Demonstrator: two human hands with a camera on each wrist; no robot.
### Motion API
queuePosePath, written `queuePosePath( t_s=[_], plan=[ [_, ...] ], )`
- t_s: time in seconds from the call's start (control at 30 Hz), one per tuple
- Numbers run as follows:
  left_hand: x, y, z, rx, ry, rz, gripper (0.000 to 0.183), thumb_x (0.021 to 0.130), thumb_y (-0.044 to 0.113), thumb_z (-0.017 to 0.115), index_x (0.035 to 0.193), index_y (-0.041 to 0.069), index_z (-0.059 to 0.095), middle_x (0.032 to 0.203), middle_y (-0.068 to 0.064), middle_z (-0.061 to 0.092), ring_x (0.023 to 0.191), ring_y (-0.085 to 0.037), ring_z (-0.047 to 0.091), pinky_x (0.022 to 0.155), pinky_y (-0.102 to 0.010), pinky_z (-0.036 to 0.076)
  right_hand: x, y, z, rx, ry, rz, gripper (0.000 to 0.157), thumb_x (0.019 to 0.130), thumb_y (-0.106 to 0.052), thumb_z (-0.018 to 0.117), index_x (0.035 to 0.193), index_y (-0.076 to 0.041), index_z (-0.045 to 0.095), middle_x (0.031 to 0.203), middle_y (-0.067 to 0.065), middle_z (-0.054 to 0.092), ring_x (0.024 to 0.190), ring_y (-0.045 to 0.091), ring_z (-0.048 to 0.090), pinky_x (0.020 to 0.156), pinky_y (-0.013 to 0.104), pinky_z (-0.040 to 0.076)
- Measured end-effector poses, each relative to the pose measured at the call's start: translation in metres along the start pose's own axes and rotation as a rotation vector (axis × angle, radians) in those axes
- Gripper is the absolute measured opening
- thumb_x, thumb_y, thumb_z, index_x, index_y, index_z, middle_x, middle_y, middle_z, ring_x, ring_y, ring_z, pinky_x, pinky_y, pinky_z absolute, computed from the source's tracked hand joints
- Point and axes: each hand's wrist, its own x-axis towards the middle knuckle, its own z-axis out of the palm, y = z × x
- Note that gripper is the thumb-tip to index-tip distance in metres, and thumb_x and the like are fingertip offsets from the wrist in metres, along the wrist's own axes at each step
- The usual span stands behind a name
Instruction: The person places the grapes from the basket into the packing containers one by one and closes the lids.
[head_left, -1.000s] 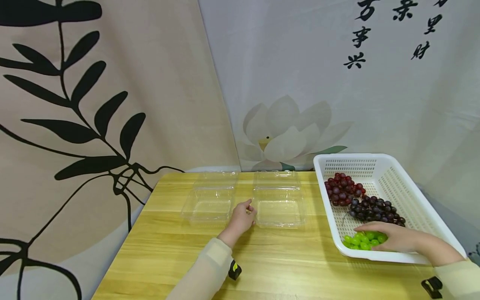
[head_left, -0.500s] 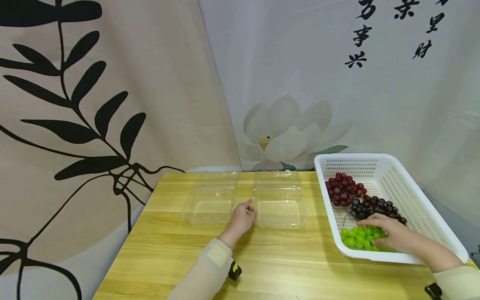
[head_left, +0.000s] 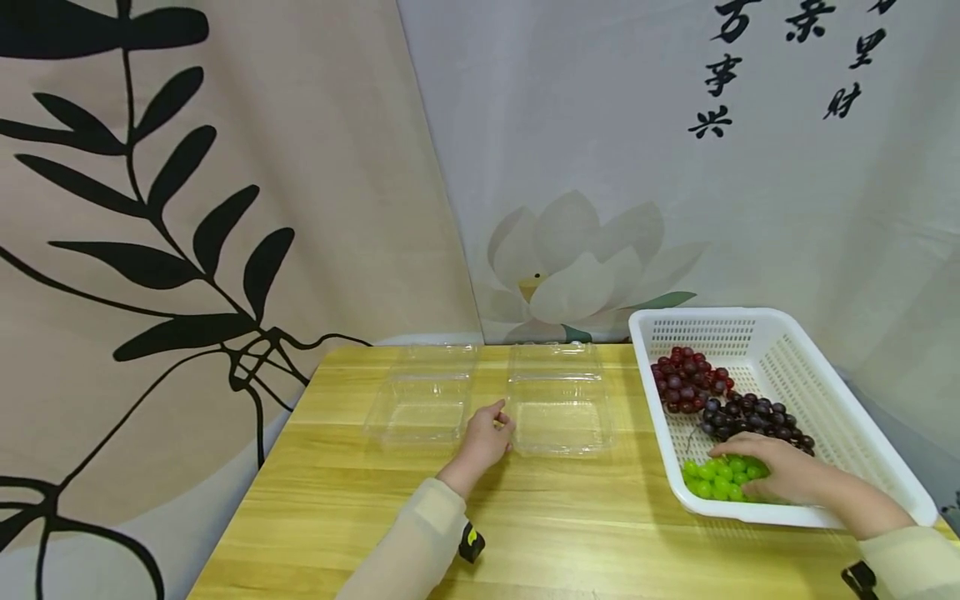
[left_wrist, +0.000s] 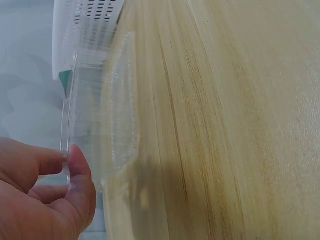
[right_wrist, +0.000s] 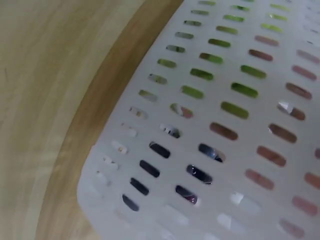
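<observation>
Two clear plastic clamshell boxes with lids folded back, the left box (head_left: 423, 410) and the right box (head_left: 561, 417), stand side by side on the table. My left hand (head_left: 486, 435) is at the near left edge of the right box. In the left wrist view, the thumb and forefinger of the left hand (left_wrist: 55, 195) pinch the box's thin rim (left_wrist: 66, 122). Inside the white basket (head_left: 660, 450), my right hand (head_left: 787, 471) curves its fingers over a bunch of green grapes (head_left: 716, 479) and grips it; its palm side is hidden.
Red grapes (head_left: 682, 379) and black grapes (head_left: 753, 417) lie behind the green ones in the basket. From the right wrist, the slotted basket wall (right_wrist: 200, 142) fills most of the view. A printed curtain (head_left: 585, 167) hangs behind the wooden table (head_left: 570, 525).
Over the last second my right hand shifts slightly back on the green grapes, and more of the bunch shows. The left hand and both boxes stay in place.
</observation>
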Motion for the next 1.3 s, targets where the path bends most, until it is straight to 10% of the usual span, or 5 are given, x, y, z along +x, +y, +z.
queuePosePath(
  t_s=[0.27,0.9,1.17,1.3],
  plan=[
    [-0.001,0.0,0.0,0.004,-0.003,-0.008,0.053,0.094,0.003,0.055,0.143,-0.004,0.036,0.098,-0.007,0.052,0.057,-0.008,0.048,0.05,-0.018,0.049,0.004,-0.017,-0.019,-0.026,0.298,-0.002,0.055,0.07,-0.006,0.079,0.121,-0.009,0.061,0.118,0.023,0.054,0.1,0.046,0.054,0.071,0.062,0.051],
    [-0.001,0.002,0.0,0.012,0.003,-0.001,0.053,0.094,0.004,0.055,0.142,-0.004,0.036,0.098,-0.007,0.053,0.056,-0.008,0.05,0.049,-0.017,0.047,0.018,-0.028,-0.017,-0.192,0.5,-0.019,0.046,0.065,-0.001,0.08,0.109,-0.008,0.069,0.115,0.015,0.057,0.099,0.039,0.056,0.076,0.057,0.052],
    [-0.003,0.002,0.0,-0.005,0.005,-0.003,0.053,0.094,0.003,0.055,0.142,-0.004,0.036,0.098,-0.007,0.052,0.057,-0.009,0.049,0.049,-0.018,0.048,0.02,-0.032,-0.02,-0.248,0.597,-0.021,0.049,0.062,0.0,0.082,0.108,-0.013,0.071,0.113,0.008,0.058,0.099,0.027,0.054,0.079,0.006,0.041],
    [-0.003,0.001,0.0,-0.012,0.006,-0.007,0.053,0.094,0.003,0.055,0.143,-0.004,0.036,0.099,-0.008,0.052,0.057,-0.009,0.049,0.05,-0.018,0.048,0.022,-0.035,-0.022,-0.253,0.611,-0.025,0.05,0.062,0.002,0.081,0.108,-0.013,0.07,0.113,0.007,0.057,0.097,0.025,0.052,0.074,0.005,0.039]
  ],
)
